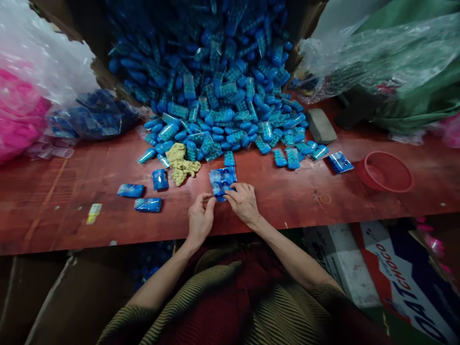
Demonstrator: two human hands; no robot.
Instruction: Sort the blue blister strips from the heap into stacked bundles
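1. The red table [93,165] is spanning mid-frame.
2. The heap of blue pellet bottles [219,115] is filling the upper centre.
3. At centre, the right hand [244,203] is pinching the blue printed wrapper [222,177]; the left hand [201,215] is resting half-closed at its lower left, its grip unclear.
4. The wrapper's long axis is apparently running up the frame, pointing at the heap; both hands seem to be working its near end, next calling for steady pinching.

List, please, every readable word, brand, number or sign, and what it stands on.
"OAT": box.
"CHOCO": same box; the smaller print beside it is blurred.
Blue packets, sticker, white carton: marked, but too small or blurred to read.
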